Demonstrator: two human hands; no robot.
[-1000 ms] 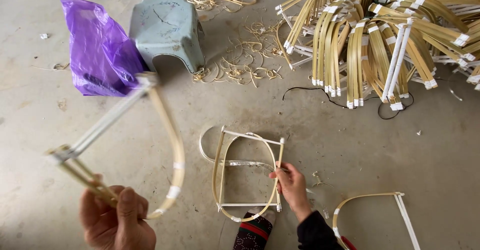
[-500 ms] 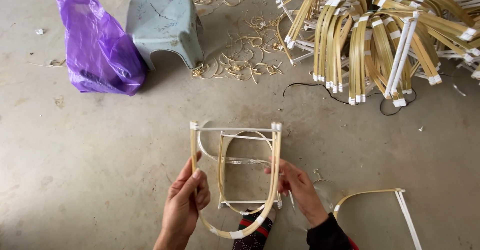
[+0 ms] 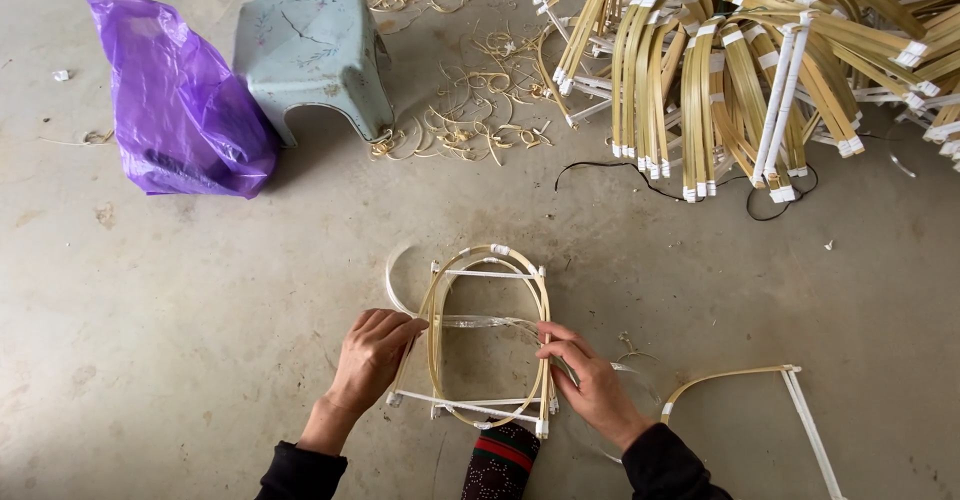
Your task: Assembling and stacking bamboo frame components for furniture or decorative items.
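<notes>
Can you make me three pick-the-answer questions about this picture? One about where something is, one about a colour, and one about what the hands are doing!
1. Where is the purple plastic bag?
A. Beside the pale green stool
B. On top of the stool
C. Under the big bamboo pile

2. What colour is the tape on the ends of the bamboo frames?
A. Red
B. White
C. Black

3. What are the left hand and right hand doing?
A. Both resting flat on the floor
B. Both holding the stacked bamboo frames
C. One holds the bag

Answers: 1 A, the bag lies on the floor next to the stool. 2 B, the ends are wrapped in white. 3 B, each hand grips one side of the stack.
</notes>
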